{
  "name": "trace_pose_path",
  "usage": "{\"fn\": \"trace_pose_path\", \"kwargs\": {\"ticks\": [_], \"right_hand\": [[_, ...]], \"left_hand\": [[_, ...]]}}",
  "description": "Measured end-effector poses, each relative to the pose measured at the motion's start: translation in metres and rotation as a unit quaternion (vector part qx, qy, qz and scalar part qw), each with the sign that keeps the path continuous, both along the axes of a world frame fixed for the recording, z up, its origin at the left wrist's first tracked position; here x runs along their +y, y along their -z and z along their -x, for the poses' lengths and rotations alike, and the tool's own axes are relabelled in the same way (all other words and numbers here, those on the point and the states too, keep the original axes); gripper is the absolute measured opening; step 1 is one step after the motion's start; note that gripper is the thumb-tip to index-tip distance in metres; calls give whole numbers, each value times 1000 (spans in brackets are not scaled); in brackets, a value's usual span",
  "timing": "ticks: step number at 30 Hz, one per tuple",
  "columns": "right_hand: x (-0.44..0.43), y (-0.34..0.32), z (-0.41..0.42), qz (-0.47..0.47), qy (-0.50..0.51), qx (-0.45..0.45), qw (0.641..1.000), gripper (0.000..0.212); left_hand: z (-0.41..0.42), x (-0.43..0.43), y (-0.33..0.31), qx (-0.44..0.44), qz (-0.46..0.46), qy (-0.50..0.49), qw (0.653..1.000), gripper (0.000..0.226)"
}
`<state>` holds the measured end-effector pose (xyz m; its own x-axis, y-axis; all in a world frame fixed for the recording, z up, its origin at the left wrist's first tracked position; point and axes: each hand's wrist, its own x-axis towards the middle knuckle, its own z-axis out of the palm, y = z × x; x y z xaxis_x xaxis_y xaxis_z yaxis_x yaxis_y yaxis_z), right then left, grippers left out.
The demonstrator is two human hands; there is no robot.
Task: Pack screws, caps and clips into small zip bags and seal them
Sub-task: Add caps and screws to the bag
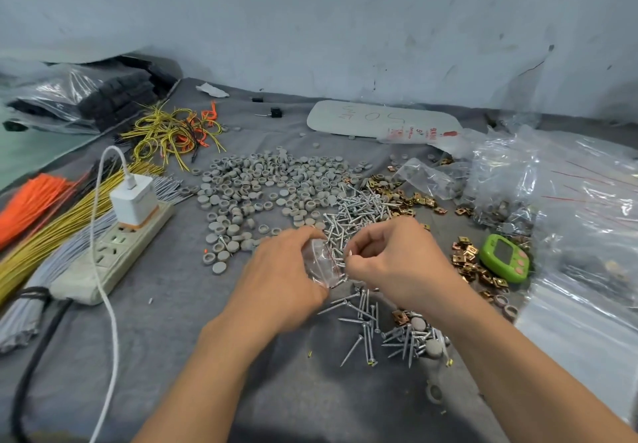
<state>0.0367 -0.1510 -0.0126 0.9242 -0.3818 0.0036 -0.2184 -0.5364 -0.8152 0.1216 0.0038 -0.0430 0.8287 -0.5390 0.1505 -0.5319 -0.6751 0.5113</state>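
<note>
My left hand grips a small clear zip bag with a red line at its mouth, held just above the grey cloth. My right hand pinches a few silver screws at the bag's opening. A heap of silver screws lies just beyond my hands, and more screws are scattered below my right wrist. Grey round caps spread across the middle. Copper-coloured clips lie to the right, with another bunch of clips behind the screw heap.
A power strip with a white charger and cable sits at the left, beside bundles of yellow, orange and grey wires. A green timer lies at the right, next to piles of clear plastic bags.
</note>
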Motion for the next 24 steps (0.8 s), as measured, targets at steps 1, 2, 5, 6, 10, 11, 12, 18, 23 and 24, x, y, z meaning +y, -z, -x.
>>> {"fn": "trace_pose_path", "kwargs": {"ticks": [1,2,5,6,10,11,12,18,23,24], "right_hand": [[2,1,-2,-4,-3,3,1000,5],[5,1,-5,-14,-6,5,1000,5],[11,2,-12,-42,-16,-11,999,5],[13,2,-13,-54,-14,-23,998,5],[16,1,-15,-133,29,-85,987,14],[15,1,-16,-155,45,-97,982,14],[14,1,-15,-172,59,-102,978,14],[18,-5,-13,-215,46,-83,972,15],[-6,-13,-9,-371,126,-175,903,10],[-12,-14,-8,-381,135,-184,896,9]], "left_hand": [[0,-1,-1,6,9,5,1000,48],[1,-2,-2,14,20,10,1000,42],[3,-4,-7,41,44,22,998,28],[3,-4,-8,45,48,27,997,26],[5,-6,-11,45,38,29,998,42],[5,-6,-12,44,35,28,998,45],[6,-6,-12,44,35,28,998,47],[10,-8,-13,65,81,10,995,51],[0,4,-30,265,373,-6,889,53],[-3,9,-35,323,446,-2,835,55]]}}
